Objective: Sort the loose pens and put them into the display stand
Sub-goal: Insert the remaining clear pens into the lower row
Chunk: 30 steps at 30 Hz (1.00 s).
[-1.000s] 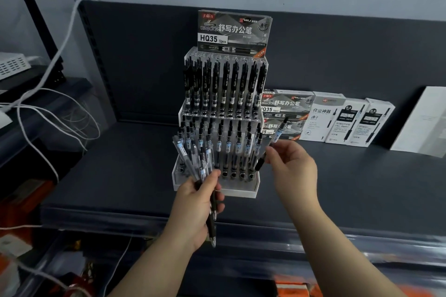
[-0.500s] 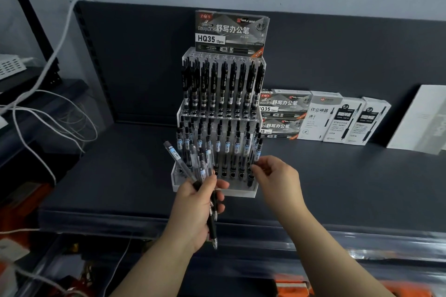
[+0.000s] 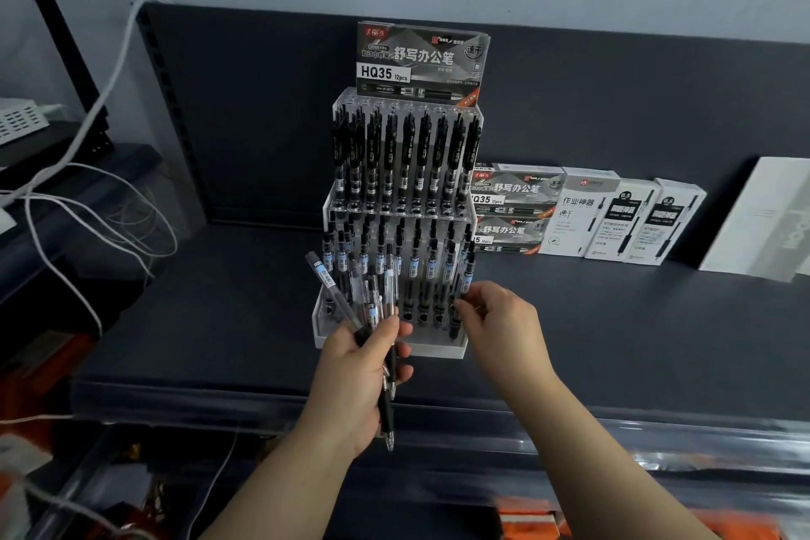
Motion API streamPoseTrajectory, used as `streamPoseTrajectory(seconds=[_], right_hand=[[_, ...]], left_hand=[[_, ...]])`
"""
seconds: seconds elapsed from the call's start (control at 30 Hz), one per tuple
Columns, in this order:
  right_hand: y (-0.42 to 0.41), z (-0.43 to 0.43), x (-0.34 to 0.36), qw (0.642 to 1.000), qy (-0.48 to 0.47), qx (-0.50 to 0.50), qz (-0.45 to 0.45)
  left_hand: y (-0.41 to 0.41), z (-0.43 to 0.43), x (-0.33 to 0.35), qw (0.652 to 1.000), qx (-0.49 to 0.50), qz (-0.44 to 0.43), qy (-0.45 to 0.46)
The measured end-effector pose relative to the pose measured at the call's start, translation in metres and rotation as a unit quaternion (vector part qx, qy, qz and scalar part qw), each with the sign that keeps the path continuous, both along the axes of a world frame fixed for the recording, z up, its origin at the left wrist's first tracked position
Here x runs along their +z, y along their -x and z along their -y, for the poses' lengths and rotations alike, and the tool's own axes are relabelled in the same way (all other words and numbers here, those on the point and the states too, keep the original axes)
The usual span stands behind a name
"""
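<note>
A clear tiered display stand (image 3: 438, 350) with a white base sits on the dark shelf. Its upper tier holds a row of black pens (image 3: 405, 153), and its lower tier holds pens with pale labels (image 3: 416, 265). My left hand (image 3: 355, 373) grips a bundle of several loose pens (image 3: 325, 277) just in front of the stand's lower left, with tips pointing down past my palm. My right hand (image 3: 504, 320) is at the lower tier's right end, fingertips pinching a single pen (image 3: 465, 276) that stands upright in the end slot.
Grey pen boxes (image 3: 513, 208) are stacked right of the stand, followed by white pen boxes (image 3: 613, 219) and a leaning white card (image 3: 762, 219). White cables (image 3: 87, 206) hang at the left. The shelf's front lip (image 3: 438, 406) runs below my hands.
My right hand brought one pen down from the stand's right side and stood it in the lower tier's right end. My left hand kept its bundle almost still.
</note>
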State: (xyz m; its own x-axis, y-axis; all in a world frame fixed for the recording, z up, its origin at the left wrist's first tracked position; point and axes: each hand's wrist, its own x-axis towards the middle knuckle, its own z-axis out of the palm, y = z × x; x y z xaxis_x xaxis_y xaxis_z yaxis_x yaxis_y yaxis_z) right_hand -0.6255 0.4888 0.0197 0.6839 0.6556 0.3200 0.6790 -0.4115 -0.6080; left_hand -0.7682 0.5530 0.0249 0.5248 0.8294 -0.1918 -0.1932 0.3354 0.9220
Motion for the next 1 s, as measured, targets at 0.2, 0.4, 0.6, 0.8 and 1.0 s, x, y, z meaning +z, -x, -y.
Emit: streamPoseTrajectory(seconds=[0.2,0.4,0.6,0.8,1.0], right_hand=[[-0.003,0.001,0.003,1.0,0.0,0.016,-0.016],[0.004,0.01,0.002,0.992,-0.079,-0.026,-0.092],[0.032,0.012,0.017,0.954,-0.099,0.118,-0.258],[0.033,0.011,0.019,0.887,-0.12,0.179,-0.409],[0.032,0.008,0.019,0.884,-0.139,0.148,-0.42]], left_hand=[[0.0,0.001,0.0,1.0,0.009,0.005,0.016],[0.001,0.002,0.002,1.0,-0.008,0.014,0.013],[0.0,0.007,0.002,0.998,-0.051,0.0,-0.028],[0.001,0.008,0.003,0.994,-0.091,-0.02,-0.057],[0.0,0.01,0.003,0.993,-0.107,-0.019,-0.05]])
